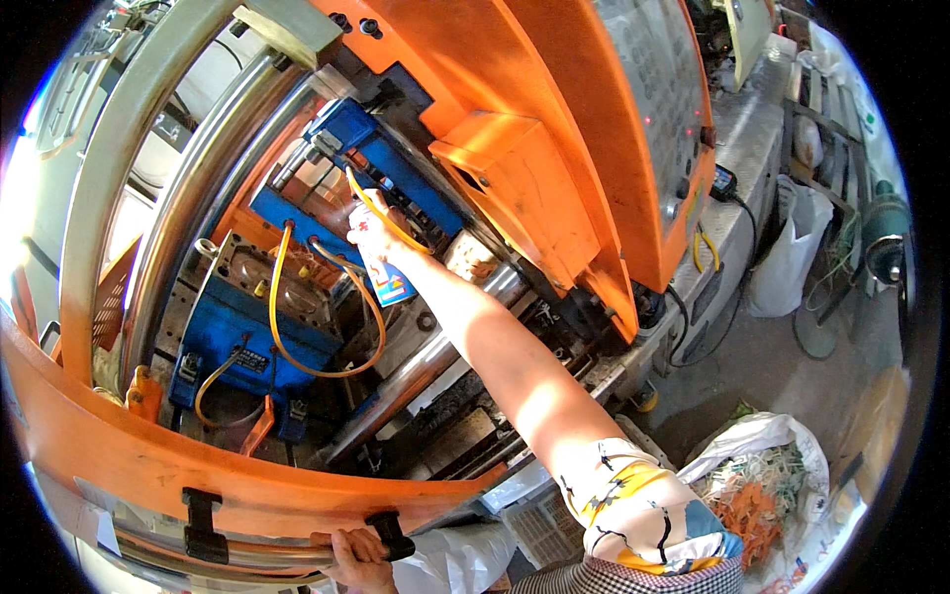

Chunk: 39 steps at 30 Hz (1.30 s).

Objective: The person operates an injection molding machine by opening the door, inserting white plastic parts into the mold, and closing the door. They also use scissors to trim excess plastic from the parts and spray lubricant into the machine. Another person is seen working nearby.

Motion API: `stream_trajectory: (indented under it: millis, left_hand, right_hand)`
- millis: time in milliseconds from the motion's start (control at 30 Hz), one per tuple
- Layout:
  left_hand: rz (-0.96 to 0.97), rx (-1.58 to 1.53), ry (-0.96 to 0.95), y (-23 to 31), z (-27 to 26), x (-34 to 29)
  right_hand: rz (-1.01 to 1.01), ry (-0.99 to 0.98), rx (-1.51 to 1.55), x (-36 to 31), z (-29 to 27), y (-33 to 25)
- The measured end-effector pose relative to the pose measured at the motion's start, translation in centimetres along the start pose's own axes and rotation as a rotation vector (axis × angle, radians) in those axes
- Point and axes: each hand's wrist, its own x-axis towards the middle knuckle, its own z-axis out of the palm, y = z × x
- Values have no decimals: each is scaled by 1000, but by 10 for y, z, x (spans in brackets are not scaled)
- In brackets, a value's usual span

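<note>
Here's the right hand (376, 230), reaching deep into the orange machine, fingers wrapped round a can (390, 283)! That can sits tilted between two blue mould blocks, the upper block (416, 183) and the lower block (220, 322), and its label flashes blue, red and white; the print's too small for me to read. A yellow hose (279, 307) loops just beside it. Down below, the left hand (358, 560) has its fingers curled over the handle bar (267, 556), right by a black bracket (390, 536). And look, a dark plate (253, 358) on the lower block carries rows of pale lettering, illegible from here!
</note>
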Motion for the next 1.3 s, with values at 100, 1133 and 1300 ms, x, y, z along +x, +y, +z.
stream_trajectory:
  millis: [100, 1133, 1300]
  left_hand:
    - [-7, 22, -8, 2, -2, -2]
    - [-44, -2, 22, 7, 10, -5]
    - [-5, 40, -11, 9, 12, -4]
  right_hand:
    - [37, -19, -8, -9, 1, -9]
    - [60, -29, -307, -10, 0, 16]
    - [74, 13, -210, -16, 1, -20]
